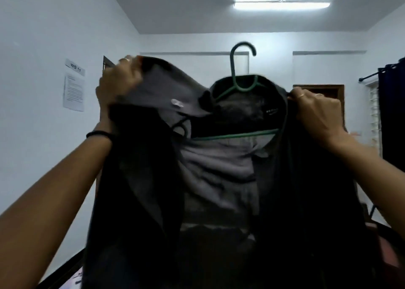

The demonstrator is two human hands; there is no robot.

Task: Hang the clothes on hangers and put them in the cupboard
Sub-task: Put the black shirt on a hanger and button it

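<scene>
Against white walls, dark shirt [306,179] drapes unevenly over green hanger [235,73].

**Shirt on the hanger, held up between our hands**

We hold the shirt [219,179] at centre, the hanger [238,87] inside its collar, hook rising toward twelve o'clock. Our left hand [118,87] grips the shoulder at ten o'clock, our right hand [315,108] the other at two. Behind: wall notices [74,87] at nine, a ceiling light [281,5] at one, a door [340,100] and curtain [392,113] at three.
</scene>
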